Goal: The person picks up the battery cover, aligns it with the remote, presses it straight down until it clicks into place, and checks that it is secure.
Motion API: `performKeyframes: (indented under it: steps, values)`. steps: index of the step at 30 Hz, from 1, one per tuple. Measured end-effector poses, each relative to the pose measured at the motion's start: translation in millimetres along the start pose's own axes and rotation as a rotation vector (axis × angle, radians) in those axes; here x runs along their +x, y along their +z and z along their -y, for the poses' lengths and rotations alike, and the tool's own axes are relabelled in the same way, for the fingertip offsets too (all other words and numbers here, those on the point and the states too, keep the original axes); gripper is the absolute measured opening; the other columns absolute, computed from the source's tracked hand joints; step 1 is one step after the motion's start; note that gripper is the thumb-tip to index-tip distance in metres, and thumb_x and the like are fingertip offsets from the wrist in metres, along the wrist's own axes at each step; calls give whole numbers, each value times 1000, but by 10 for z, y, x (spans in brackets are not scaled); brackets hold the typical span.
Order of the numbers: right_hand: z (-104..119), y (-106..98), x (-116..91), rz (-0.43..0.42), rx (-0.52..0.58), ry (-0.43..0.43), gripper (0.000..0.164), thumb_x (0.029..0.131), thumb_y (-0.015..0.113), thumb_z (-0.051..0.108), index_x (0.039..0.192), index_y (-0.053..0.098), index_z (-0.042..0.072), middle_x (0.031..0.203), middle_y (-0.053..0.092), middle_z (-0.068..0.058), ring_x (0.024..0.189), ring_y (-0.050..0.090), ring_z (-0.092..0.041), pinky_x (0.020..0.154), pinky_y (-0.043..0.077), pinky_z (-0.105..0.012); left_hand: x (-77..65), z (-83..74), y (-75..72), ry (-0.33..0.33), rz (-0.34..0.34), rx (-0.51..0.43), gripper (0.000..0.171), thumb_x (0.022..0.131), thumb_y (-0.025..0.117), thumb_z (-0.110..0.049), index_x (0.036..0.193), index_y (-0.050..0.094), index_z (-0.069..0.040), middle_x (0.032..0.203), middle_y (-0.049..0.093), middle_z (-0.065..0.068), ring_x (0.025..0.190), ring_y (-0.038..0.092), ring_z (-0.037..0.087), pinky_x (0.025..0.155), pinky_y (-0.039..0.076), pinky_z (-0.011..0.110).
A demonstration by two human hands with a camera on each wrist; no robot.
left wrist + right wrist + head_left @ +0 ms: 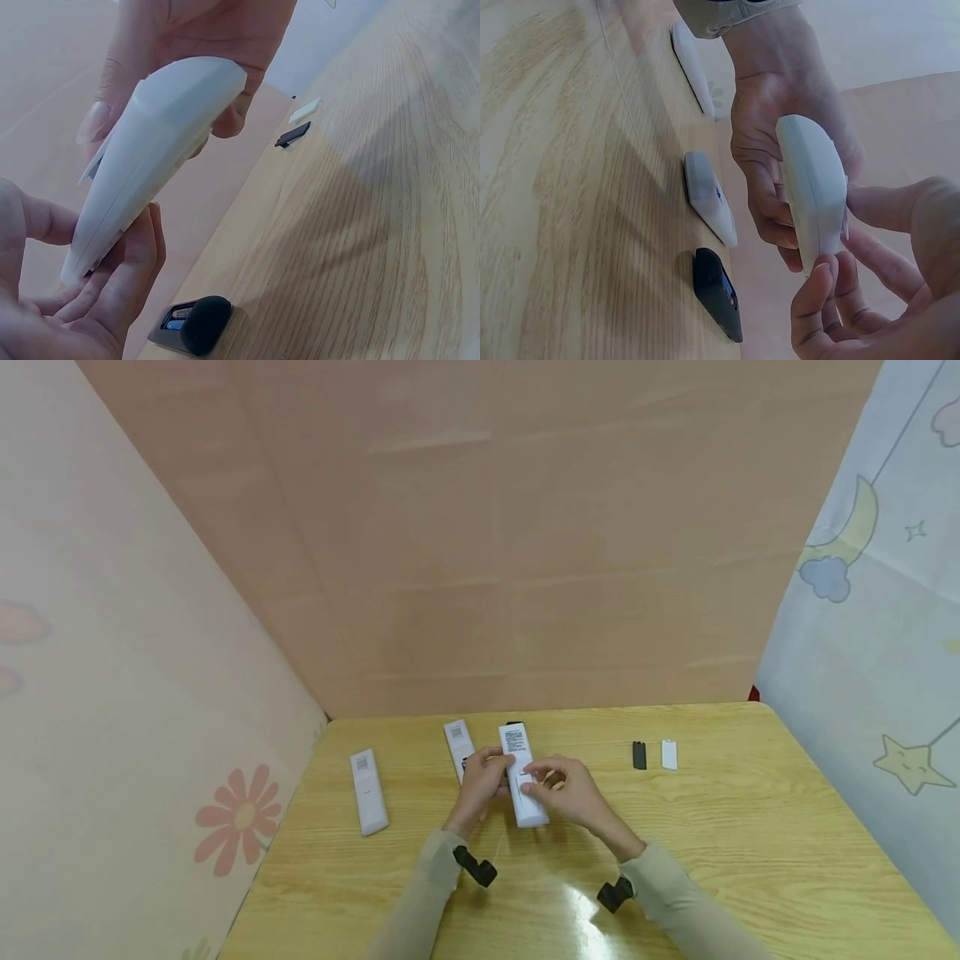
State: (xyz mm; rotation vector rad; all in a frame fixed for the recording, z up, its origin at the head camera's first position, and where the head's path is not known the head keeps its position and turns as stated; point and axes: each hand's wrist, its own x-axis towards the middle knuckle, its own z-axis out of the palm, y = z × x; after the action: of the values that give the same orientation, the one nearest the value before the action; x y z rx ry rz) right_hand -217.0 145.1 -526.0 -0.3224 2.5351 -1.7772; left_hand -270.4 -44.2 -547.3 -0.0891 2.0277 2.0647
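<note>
Pale wooden surface (750,827), glossy, boxed in by a tan board at the far side and printed cloth sheets to left and right.

Held above the middle of that surface: a white remote control (522,774), back side up with its printed label at the far end, long axis running near to far. Left hand (480,783) wrapped round the remote's left edge, fingers curled under and over it, so that grip clamped on the remote. Right hand (570,789) at its right edge, fingertips (821,281) pinching the body near the middle, thumb lying across the back; that grip also closed on the remote.

Lying flat to the far left: a second white remote (368,792), well apart from the hands. Just left of the held one, partly hidden behind the left hand: a third white remote (458,746). Beyond the held remote's far end: a black remote (717,294), on the surface, with blue and pale parts showing in its open back.

Far right, side by side and not touching: a small black cover (639,755) and a small white cover (669,754).
</note>
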Motion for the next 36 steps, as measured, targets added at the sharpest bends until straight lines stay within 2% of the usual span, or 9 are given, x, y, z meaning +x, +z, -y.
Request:
performKeyframes:
  steps: [7, 11, 19, 24, 28, 36]
  values:
    - [3, 61, 3, -66, -23, 6, 19, 94, 83, 15, 112, 82, 9, 100, 70, -9, 82, 65, -19, 70, 57, -29, 12, -6, 4, 4, -14, -7, 44, 100, 70, -26, 134, 65, 2, 103, 78, 15, 77, 76, 19, 66, 63, 31]
    - [1, 108, -8, -122, 1, 30, 18, 94, 82, 13, 112, 82, 8, 102, 71, -11, 85, 65, -21, 72, 56, -29, 6, -16, 2, 8, -20, -6, 45, 100, 70, -25, 134, 64, 3, 103, 78, 16, 77, 76, 19, 65, 62, 30]
    - [-17, 184, -20, -199, 120, 128, 34, 93, 82, 12, 125, 76, 5, 114, 67, -19, 93, 65, -28, 72, 55, -32, 28, 10, 15, 20, -28, -23, 41, 100, 69, -24, 132, 66, 2, 102, 79, 16, 76, 76, 19, 64, 62, 29]
    - [-18, 202, -24, -193, 185, 187, 50, 94, 81, 12, 139, 63, 2, 122, 62, -21, 94, 66, -27, 71, 58, -32, 18, -6, 17, 15, -30, -12, 41, 101, 69, -25, 133, 67, 1, 102, 78, 16, 75, 75, 19, 63, 62, 30]
    - [-53, 205, -21, -172, 222, 219, 57, 95, 80, 15, 145, 56, 0, 127, 61, -23, 96, 69, -27, 73, 60, -34, 15, -16, 14, 10, -24, -7, 42, 101, 69, -26, 134, 67, 0, 103, 79, 15, 76, 76, 19, 64, 62, 30]
    - [-73, 212, -28, -156, 270, 256, 48, 97, 80, 18, 137, 62, 0, 123, 64, -21, 91, 72, -23, 74, 63, -35, 14, -15, 3, 24, -22, 7, 42, 102, 68, -25, 135, 67, 2, 104, 80, 15, 78, 76, 19, 65, 62, 31]
